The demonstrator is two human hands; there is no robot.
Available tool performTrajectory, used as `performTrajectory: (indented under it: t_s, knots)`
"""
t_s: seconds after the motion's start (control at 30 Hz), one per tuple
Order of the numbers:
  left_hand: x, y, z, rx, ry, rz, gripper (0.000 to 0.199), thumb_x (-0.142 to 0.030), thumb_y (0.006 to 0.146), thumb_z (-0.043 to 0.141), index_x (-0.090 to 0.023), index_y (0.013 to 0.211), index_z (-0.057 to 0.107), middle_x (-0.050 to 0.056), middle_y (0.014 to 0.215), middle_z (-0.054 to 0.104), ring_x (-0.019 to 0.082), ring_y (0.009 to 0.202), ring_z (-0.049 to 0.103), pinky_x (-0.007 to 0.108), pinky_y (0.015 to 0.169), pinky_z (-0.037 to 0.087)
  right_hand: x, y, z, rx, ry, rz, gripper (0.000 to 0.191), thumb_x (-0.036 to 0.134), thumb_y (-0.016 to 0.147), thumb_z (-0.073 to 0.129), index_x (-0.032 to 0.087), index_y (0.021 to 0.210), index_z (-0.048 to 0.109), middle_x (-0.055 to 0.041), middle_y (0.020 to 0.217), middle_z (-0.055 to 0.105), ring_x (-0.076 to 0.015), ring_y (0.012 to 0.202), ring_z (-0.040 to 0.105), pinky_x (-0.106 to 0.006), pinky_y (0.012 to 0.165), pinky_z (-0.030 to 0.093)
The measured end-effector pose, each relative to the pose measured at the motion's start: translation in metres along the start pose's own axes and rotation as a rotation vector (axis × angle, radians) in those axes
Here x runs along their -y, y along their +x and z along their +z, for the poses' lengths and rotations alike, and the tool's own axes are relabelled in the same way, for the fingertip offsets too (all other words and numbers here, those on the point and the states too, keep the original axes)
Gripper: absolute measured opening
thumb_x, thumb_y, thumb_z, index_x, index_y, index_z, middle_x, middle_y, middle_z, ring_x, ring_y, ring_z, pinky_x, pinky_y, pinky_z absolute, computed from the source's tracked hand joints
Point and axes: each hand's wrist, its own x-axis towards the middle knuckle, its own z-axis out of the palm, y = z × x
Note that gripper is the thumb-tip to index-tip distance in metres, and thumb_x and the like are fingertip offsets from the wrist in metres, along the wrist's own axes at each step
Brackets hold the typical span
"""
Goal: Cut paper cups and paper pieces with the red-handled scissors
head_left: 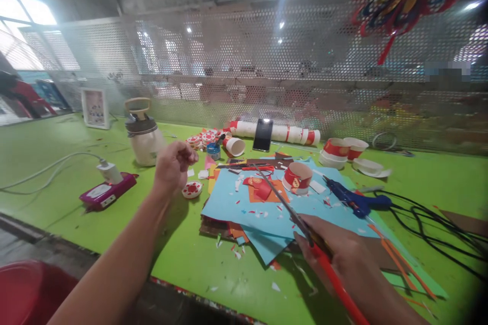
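My left hand [174, 166] is closed, fingers curled, above the table beside a small round disc [191, 190] with a red pattern. Whatever its fingers may hold is too small or hidden to make out. My right hand [339, 251] is wrapped round red-handled scissors [305, 229], whose long blades point up and left over light blue paper [229, 203]. On that paper lie an orange piece with red scraps [262, 190] and a short red-and-white paper cup ring [297, 179].
A blue glue gun [354, 200] with black cable lies right. Behind stand a phone [263, 135], a long white tube [284, 132], cups [335, 148] and a blue jar [214, 151]. Left are a big bottle [145, 142], a purple power strip [109, 192] and a picture frame [95, 108].
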Motion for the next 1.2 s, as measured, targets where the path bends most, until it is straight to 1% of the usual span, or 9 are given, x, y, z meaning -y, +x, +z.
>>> performTrajectory:
  t_s: [0.1, 0.2, 0.33, 0.4, 0.53, 0.7, 0.9, 1.07, 1.2]
  knots:
    - [0.009, 0.004, -0.001, 0.035, 0.197, -0.037, 0.015, -0.029, 0.069, 0.048, -0.019, 0.059, 0.053, -0.003, 0.051, 0.049, 0.011, 0.049, 0.045, 0.023, 0.051, 0.037, 0.000, 0.001, 0.001, 0.010, -0.003, -0.005, 0.018, 0.021, 0.088, 0.048, 0.019, 0.095, 0.064, -0.0011, 0.074, 0.066, -0.0169, 0.064, 0.060, -0.026, 0.060, 0.048]
    - [0.017, 0.010, -0.008, 0.149, 0.496, -0.089, 0.017, -0.031, 0.070, 0.055, -0.016, 0.068, 0.064, -0.001, 0.052, 0.058, 0.011, 0.046, 0.044, 0.024, 0.049, 0.035, 0.000, 0.002, 0.001, 0.002, -0.011, -0.006, 0.021, 0.020, 0.089, 0.046, 0.018, 0.098, 0.065, -0.0012, 0.075, 0.067, -0.0169, 0.065, 0.061, -0.026, 0.061, 0.048]
    - [0.026, 0.017, -0.021, 0.348, 0.930, -0.177, 0.012, -0.022, 0.066, 0.067, -0.015, 0.057, 0.065, 0.000, 0.049, 0.059, 0.012, 0.048, 0.049, 0.025, 0.051, 0.037, -0.001, 0.002, 0.002, -0.011, -0.019, -0.031, 0.023, 0.019, 0.089, 0.045, 0.013, 0.100, 0.064, -0.0062, 0.083, 0.070, -0.0189, 0.068, 0.063, -0.028, 0.061, 0.048]
    - [0.032, 0.018, -0.024, 0.436, 1.102, -0.213, 0.014, -0.024, 0.072, 0.070, -0.014, 0.064, 0.066, 0.001, 0.060, 0.063, 0.015, 0.059, 0.057, 0.028, 0.058, 0.044, -0.001, 0.002, 0.002, -0.006, -0.019, -0.032, 0.022, 0.020, 0.089, 0.044, 0.014, 0.097, 0.063, -0.0084, 0.088, 0.071, -0.0207, 0.072, 0.065, -0.029, 0.062, 0.049]
    - [0.045, 0.014, -0.020, 0.571, 1.324, -0.225, 0.025, -0.033, 0.089, 0.057, -0.016, 0.106, 0.061, 0.007, 0.107, 0.063, 0.019, 0.091, 0.062, 0.039, 0.078, 0.052, 0.001, 0.001, 0.000, 0.025, 0.010, -0.016, 0.018, 0.020, 0.088, 0.044, 0.017, 0.084, 0.061, -0.0062, 0.083, 0.070, -0.0198, 0.070, 0.063, -0.029, 0.062, 0.048]
    - [0.053, 0.010, -0.015, 0.661, 1.468, -0.192, 0.030, -0.032, 0.089, 0.056, -0.018, 0.115, 0.058, 0.009, 0.118, 0.059, 0.022, 0.099, 0.060, 0.042, 0.083, 0.052, 0.000, 0.002, 0.002, 0.044, 0.026, -0.008, 0.023, 0.018, 0.088, 0.044, 0.014, 0.101, 0.063, -0.0035, 0.077, 0.067, -0.0186, 0.065, 0.060, -0.028, 0.061, 0.045]
    - [0.053, 0.005, -0.008, 0.658, 1.544, -0.146, 0.032, -0.032, 0.089, 0.057, -0.017, 0.117, 0.057, 0.009, 0.118, 0.059, 0.023, 0.100, 0.060, 0.043, 0.083, 0.051, -0.003, 0.002, 0.005, 0.042, 0.075, -0.017, 0.019, 0.018, 0.086, 0.047, 0.016, 0.097, 0.063, -0.0007, 0.073, 0.063, -0.0168, 0.063, 0.054, -0.027, 0.060, 0.042]
    - [0.052, 0.000, -0.003, 0.621, 1.478, -0.093, 0.032, -0.033, 0.089, 0.056, -0.016, 0.117, 0.056, 0.009, 0.116, 0.060, 0.022, 0.098, 0.061, 0.043, 0.082, 0.052, 0.000, 0.000, 0.005, 0.070, 0.098, -0.036, 0.016, 0.013, 0.083, 0.049, 0.018, 0.092, 0.061, 0.0007, 0.073, 0.060, -0.0158, 0.064, 0.052, -0.026, 0.060, 0.039]
    - [0.044, 0.006, -0.009, 0.531, 1.322, -0.015, 0.015, -0.028, 0.084, 0.061, -0.015, 0.088, 0.067, 0.009, 0.097, 0.067, 0.022, 0.091, 0.063, 0.037, 0.081, 0.049, 0.001, 0.000, 0.003, 0.066, 0.121, -0.008, 0.015, 0.013, 0.083, 0.049, 0.018, 0.090, 0.061, 0.0002, 0.072, 0.059, -0.0162, 0.064, 0.050, -0.027, 0.061, 0.038]
